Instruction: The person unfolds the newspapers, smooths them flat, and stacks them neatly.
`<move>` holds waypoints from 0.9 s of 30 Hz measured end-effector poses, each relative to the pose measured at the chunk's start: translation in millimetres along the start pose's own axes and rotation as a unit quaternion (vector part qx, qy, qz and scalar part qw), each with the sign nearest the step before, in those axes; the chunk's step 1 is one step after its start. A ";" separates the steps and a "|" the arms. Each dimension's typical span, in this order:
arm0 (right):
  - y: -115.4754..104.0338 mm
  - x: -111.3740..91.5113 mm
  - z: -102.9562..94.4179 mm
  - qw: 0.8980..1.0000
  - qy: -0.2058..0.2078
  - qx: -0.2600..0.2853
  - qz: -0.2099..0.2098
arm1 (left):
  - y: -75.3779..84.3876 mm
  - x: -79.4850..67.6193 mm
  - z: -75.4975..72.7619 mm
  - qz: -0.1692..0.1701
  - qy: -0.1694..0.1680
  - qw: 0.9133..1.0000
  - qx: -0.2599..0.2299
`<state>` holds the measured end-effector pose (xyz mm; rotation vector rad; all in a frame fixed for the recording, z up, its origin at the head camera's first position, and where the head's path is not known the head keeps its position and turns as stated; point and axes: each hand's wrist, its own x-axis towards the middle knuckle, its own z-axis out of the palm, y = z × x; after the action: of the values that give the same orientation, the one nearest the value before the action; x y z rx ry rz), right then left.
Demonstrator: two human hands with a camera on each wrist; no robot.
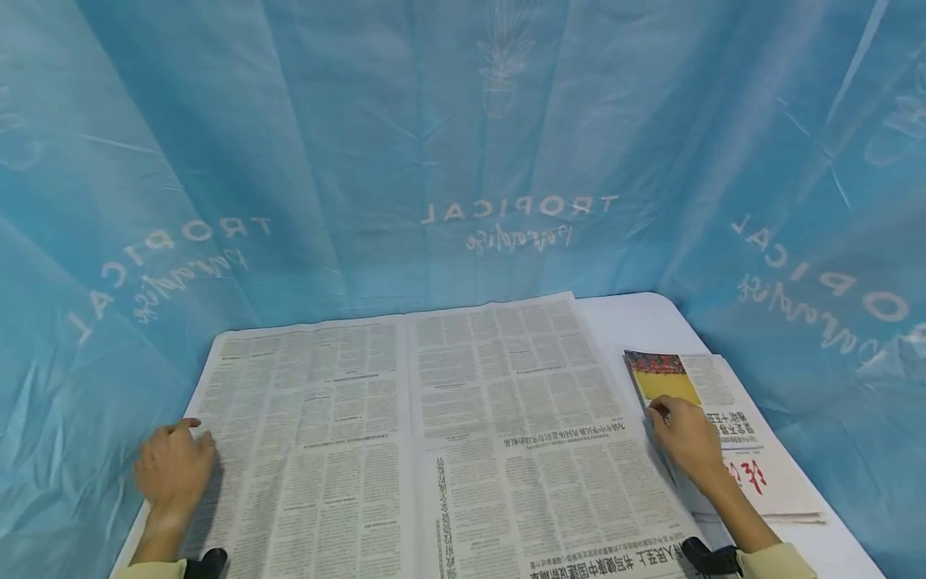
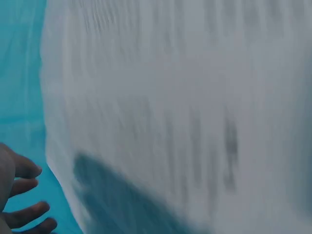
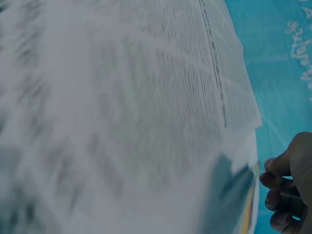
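A newspaper (image 1: 463,434) lies spread out on a white table, its centre fold running from front to back. At its left edge is my left hand (image 1: 176,466), with fingers apart and loosely bent; nothing shows between those fingers (image 2: 29,212) in the left wrist view. My right hand (image 1: 683,438) is above the near-left part of a stack of folded newspapers (image 1: 774,482), beside the spread sheet's right edge. Its fingers (image 3: 275,197) are loosely curled with the thumb close to the index finger, and no paper is seen between them. Both wrist views are partly blurred.
The white table (image 1: 629,318) shows behind and beside the papers. A blue curtain (image 1: 463,145) with white lettering hangs around its back and sides. The stack's top paper has a red and yellow picture (image 1: 661,374). Dark wrist straps (image 1: 712,556) sit at both sleeves.
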<state>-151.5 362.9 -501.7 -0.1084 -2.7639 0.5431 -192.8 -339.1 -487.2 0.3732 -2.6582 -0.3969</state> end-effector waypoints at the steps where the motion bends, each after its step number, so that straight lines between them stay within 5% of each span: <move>1: 2.2 -3.1 -5.1 1.000 0.000 -0.008 -0.011 | 7.5 -0.7 0.7 0.024 0.004 1.000 -0.008; 4: 8.7 -10.4 -18.9 0.999 -0.016 -0.026 -0.031 | 35.0 -5.9 3.7 0.084 -0.027 0.995 -0.050; 11: 9.9 -21.5 -29.0 0.987 -0.144 -0.064 0.005 | 104.2 -24.8 13.8 0.150 -0.203 0.961 -0.114; 16: 7.4 -25.3 -21.3 0.975 -0.194 -0.088 0.054 | 137.9 -28.8 21.6 0.205 -0.234 0.936 -0.165; 21: 8.6 -23.9 -16.8 0.970 -0.219 -0.087 0.062 | 159.5 -31.6 28.9 0.224 -0.266 0.917 -0.195; 24: 10.5 -22.7 -15.6 0.973 -0.211 -0.064 0.062 | 168.5 -31.9 33.0 0.231 -0.308 0.897 -0.219; 27: 12.3 -22.1 -14.0 0.974 -0.210 -0.050 0.071 | 174.6 -32.3 38.1 0.252 -0.359 0.865 -0.244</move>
<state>-125.9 376.3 -500.7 -0.2430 -3.2160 0.5118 -215.8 -159.4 -474.4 -0.7638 -3.0147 -1.1758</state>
